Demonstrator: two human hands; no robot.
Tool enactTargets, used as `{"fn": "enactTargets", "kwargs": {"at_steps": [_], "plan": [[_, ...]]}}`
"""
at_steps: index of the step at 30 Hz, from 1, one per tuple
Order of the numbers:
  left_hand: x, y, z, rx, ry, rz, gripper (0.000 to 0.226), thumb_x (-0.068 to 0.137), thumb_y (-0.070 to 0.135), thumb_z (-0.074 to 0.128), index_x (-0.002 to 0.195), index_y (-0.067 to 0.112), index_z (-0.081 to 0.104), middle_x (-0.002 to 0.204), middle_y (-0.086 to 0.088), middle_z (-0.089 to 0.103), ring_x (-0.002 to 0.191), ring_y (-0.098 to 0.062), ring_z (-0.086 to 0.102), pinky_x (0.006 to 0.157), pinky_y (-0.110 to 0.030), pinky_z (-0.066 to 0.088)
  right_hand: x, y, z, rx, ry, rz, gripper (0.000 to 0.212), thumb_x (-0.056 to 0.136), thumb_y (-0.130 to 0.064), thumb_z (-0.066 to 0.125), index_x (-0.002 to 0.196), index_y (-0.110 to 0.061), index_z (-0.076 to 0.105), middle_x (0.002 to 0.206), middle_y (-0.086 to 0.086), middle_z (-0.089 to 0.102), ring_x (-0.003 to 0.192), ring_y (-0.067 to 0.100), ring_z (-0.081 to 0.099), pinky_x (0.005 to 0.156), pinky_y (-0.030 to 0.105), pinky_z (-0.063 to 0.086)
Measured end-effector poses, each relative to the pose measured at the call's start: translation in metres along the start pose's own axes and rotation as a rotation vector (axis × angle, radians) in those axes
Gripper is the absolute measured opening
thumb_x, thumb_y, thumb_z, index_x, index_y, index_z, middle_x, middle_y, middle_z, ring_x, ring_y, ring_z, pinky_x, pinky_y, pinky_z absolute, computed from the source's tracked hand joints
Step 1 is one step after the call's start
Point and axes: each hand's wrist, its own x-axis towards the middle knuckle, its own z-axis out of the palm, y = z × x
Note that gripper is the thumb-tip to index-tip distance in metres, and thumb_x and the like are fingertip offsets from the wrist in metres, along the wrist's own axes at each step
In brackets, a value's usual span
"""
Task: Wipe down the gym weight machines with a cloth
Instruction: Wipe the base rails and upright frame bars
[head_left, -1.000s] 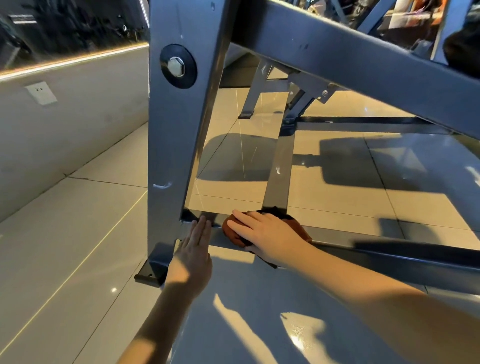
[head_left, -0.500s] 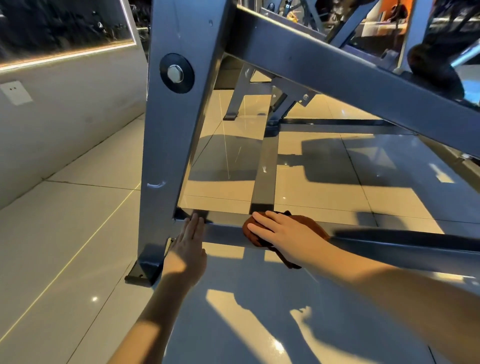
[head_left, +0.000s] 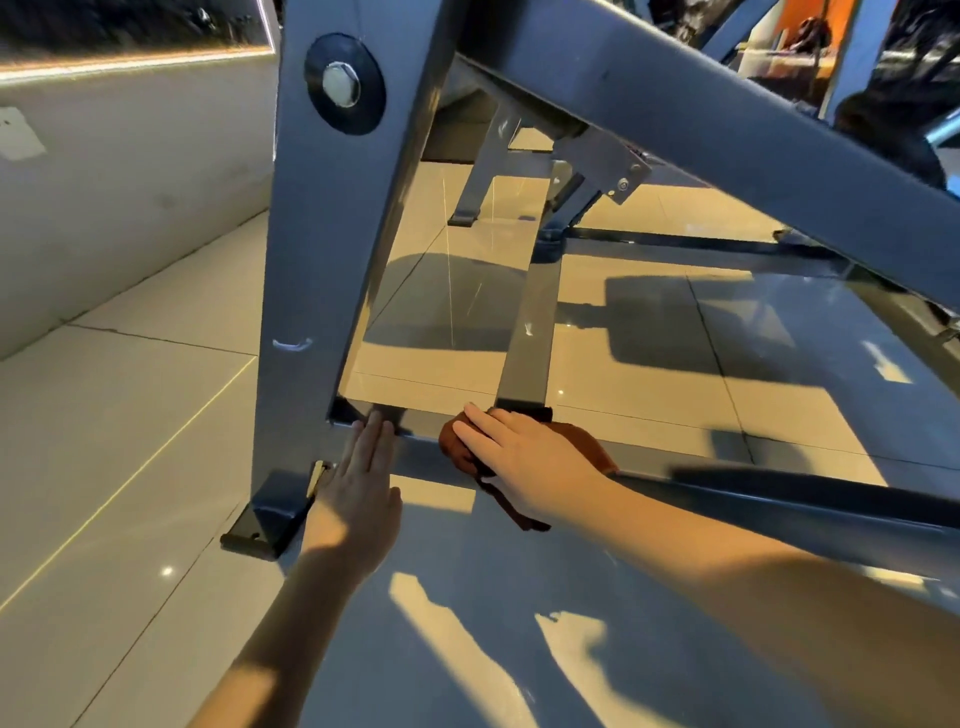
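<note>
The cloth (head_left: 584, 441) is rust-brown and bunched into a soft wad. It lies on the low base bar (head_left: 753, 493) of the grey steel weight machine (head_left: 701, 104), right where the cross bar (head_left: 527, 343) meets that bar. A thin, darker tail of the fabric hangs over the near edge of the bar toward the floor (head_left: 130, 441).

The right hand (head_left: 524, 462) lies flat on top of the cloth. Its fingers are straight and pointing left, pressing down rather than curling round it. The left hand (head_left: 358, 483) holds nothing: its fingers are straight and close together, with the tips touching the base bar just beside the foot of the upright post (head_left: 322, 249). A large bolt (head_left: 341, 84) in a black washer sits high on that post.

Most of the cloth is covered by the right hand, so its full shape and size cannot be made out. The machine runs out of view at the top and right. The background behind its sloping beam is dark and too blurred to read.
</note>
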Motion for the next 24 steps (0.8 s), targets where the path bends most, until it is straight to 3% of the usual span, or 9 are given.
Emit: {"fn": "enactTargets", "kwargs": {"at_steps": [2,5,6,9,11,14,17,20,24], "plan": [[-0.001,0.006,-0.007,0.022,-0.021,-0.007,0.076,0.097,0.011,0.048,0.143,0.019,-0.011,0.146,0.008,-0.021,0.145,-0.015,-0.009,0.11,-0.032,0.032,0.013,-0.005,0.0,0.012,0.014,-0.028,0.065,0.101,-0.031,0.048,0.154,-0.017,0.013,0.162,0.006,0.012,0.14,0.027,0.03,0.113,0.034,0.029],[-0.002,0.008,-0.01,-0.06,0.03,0.031,0.087,0.069,-0.008,0.076,0.144,0.004,0.033,0.152,-0.008,0.024,0.138,-0.029,0.034,0.085,-0.038,0.052,0.03,-0.013,-0.004,0.046,0.034,-0.06,0.063,0.101,-0.035,0.047,0.153,-0.017,0.017,0.162,0.005,0.015,0.137,0.027,0.035,0.109,0.035,0.035],[-0.003,0.007,-0.008,-0.07,0.073,0.038,0.088,0.064,-0.011,0.079,0.141,0.003,0.04,0.149,-0.008,0.03,0.134,-0.031,0.039,0.081,-0.039,0.053,0.034,-0.014,-0.004,0.058,0.038,-0.062,0.063,0.101,-0.035,0.047,0.153,-0.018,0.017,0.162,0.004,0.016,0.137,0.027,0.035,0.108,0.035,0.035],[-0.003,0.006,-0.011,-0.033,0.018,0.006,0.077,0.092,0.005,0.057,0.149,0.018,0.007,0.149,0.009,-0.007,0.146,-0.015,0.003,0.111,-0.034,0.03,0.035,-0.012,-0.003,0.094,0.03,-0.052,0.064,0.099,-0.038,0.049,0.154,-0.024,0.017,0.162,-0.002,0.014,0.139,0.025,0.032,0.109,0.038,0.033],[-0.005,0.006,-0.013,-0.025,0.007,0.008,0.074,0.094,0.007,0.053,0.149,0.018,0.004,0.147,0.01,-0.011,0.143,-0.012,-0.006,0.115,-0.033,0.022,0.024,-0.005,0.0,0.109,0.007,-0.036,0.065,0.099,-0.039,0.049,0.154,-0.03,0.016,0.163,-0.006,0.011,0.142,0.025,0.028,0.112,0.044,0.028],[-0.005,0.009,-0.013,-0.037,0.034,0.014,0.075,0.088,0.002,0.061,0.15,0.01,0.018,0.154,0.001,0.005,0.145,-0.019,0.007,0.111,-0.039,0.03,0.007,0.003,0.003,0.075,0.008,-0.018,0.064,0.1,-0.039,0.048,0.154,-0.028,0.015,0.163,-0.002,0.012,0.14,0.028,0.03,0.11,0.042,0.032],[-0.004,0.01,-0.014,0.008,-0.027,-0.05,0.069,0.098,0.013,0.046,0.152,0.018,0.005,0.158,0.006,-0.005,0.147,-0.014,-0.003,0.116,-0.03,0.016,0.014,-0.004,0.0,0.049,0.011,-0.024,0.065,0.1,-0.037,0.047,0.154,-0.022,0.014,0.163,0.004,0.012,0.141,0.029,0.03,0.111,0.038,0.032],[-0.002,0.009,-0.015,-0.004,-0.07,-0.067,0.067,0.1,0.019,0.043,0.153,0.021,0.003,0.16,0.008,-0.004,0.147,-0.011,-0.002,0.117,-0.03,0.013,0.03,-0.019,-0.004,0.064,0.028,-0.041,0.063,0.1,-0.034,0.048,0.153,-0.019,0.017,0.162,0.005,0.015,0.14,0.028,0.032,0.11,0.035,0.033],[-0.013,0.012,-0.017,-0.282,-0.049,-0.121,0.055,0.1,0.02,0.043,0.151,0.016,0.021,0.159,0.0,0.017,0.145,-0.017,0.019,0.115,-0.033,0.021,0.029,-0.023,-0.016,0.288,0.031,0.044,0.046,0.1,-0.026,0.05,0.144,-0.023,0.037,0.148,0.001,0.043,0.129,0.022,0.045,0.102,0.029,0.039]]}}
